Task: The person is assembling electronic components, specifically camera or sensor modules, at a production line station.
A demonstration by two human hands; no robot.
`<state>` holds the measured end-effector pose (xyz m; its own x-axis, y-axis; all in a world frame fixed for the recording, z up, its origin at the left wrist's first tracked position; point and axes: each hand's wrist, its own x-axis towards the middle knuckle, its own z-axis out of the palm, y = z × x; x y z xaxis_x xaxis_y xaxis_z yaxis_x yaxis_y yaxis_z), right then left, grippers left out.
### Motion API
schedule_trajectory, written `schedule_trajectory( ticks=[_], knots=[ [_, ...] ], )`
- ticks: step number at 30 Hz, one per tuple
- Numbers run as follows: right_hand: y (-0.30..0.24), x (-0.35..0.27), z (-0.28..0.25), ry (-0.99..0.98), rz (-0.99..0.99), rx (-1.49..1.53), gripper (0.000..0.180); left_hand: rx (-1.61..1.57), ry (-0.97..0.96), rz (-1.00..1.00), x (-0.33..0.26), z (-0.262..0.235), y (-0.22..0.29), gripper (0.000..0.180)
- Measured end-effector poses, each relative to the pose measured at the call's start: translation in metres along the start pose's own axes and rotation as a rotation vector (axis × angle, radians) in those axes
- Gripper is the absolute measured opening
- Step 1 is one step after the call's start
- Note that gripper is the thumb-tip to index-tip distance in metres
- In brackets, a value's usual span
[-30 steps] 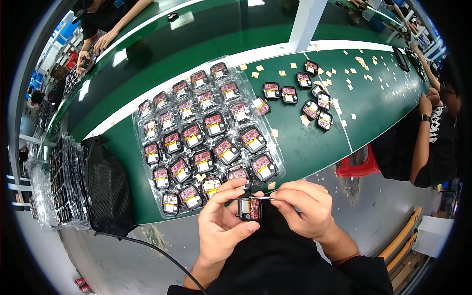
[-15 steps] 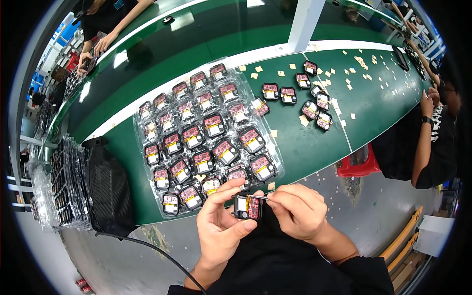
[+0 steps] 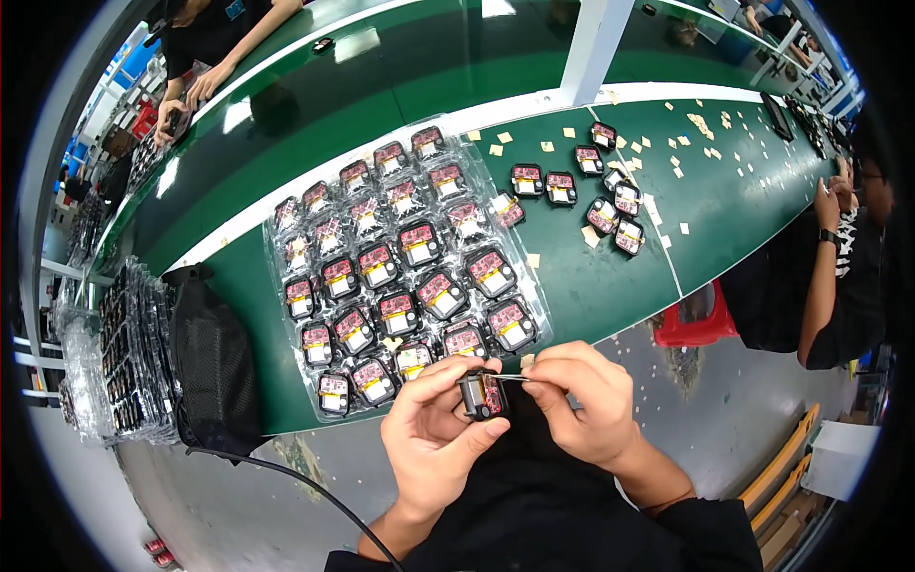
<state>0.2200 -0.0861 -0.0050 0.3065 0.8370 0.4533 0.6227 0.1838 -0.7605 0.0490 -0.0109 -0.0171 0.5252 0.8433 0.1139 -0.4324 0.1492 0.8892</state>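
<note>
My left hand (image 3: 434, 434) holds a small black module (image 3: 483, 396) with a red circuit board showing, just off the near edge of the green bench. My right hand (image 3: 581, 400) pinches thin metal tweezers (image 3: 512, 377) whose tip rests on the module's top. Directly beyond my hands lies a clear plastic tray (image 3: 295, 372) filled with several of the same modules in rows. More loose modules (image 3: 610, 214) lie on the green bench (image 3: 591, 286) to the right of the tray, among small tan paper squares (image 3: 686, 157).
A black mesh bag (image 3: 214, 357) with a cable lies left of the tray, beside stacks of clear trays (image 3: 119, 353). A white post (image 3: 591, 43) rises from the bench. One person sits at right (image 3: 834, 276); another person's hands (image 3: 191, 91) work at far left. A red stool (image 3: 696, 329) stands below.
My hands have stayed in nearly the same place with the module; the tweezers shifted only slightly over it. Nothing else has visibly changed.
</note>
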Motion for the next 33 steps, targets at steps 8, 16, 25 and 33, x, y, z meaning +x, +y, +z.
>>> schedule_trajectory(
  ticks=[8,16,25,33],
  knots=[
    [-0.018,0.020,0.002,-0.174,0.093,0.339,0.035,0.889,-0.106,0.455,0.005,-0.007,0.007,0.058],
    [0.017,0.080,0.007,0.091,-0.284,-0.393,0.027,0.937,0.057,0.517,-0.001,-0.014,0.005,0.071],
    [0.054,0.113,0.017,-0.260,-0.218,-0.569,0.030,0.938,0.023,0.438,-0.013,-0.005,0.004,0.058],
    [0.063,0.107,-0.003,0.102,0.005,-0.345,0.030,0.928,0.038,0.429,-0.012,-0.011,0.003,0.050]
  ],
)
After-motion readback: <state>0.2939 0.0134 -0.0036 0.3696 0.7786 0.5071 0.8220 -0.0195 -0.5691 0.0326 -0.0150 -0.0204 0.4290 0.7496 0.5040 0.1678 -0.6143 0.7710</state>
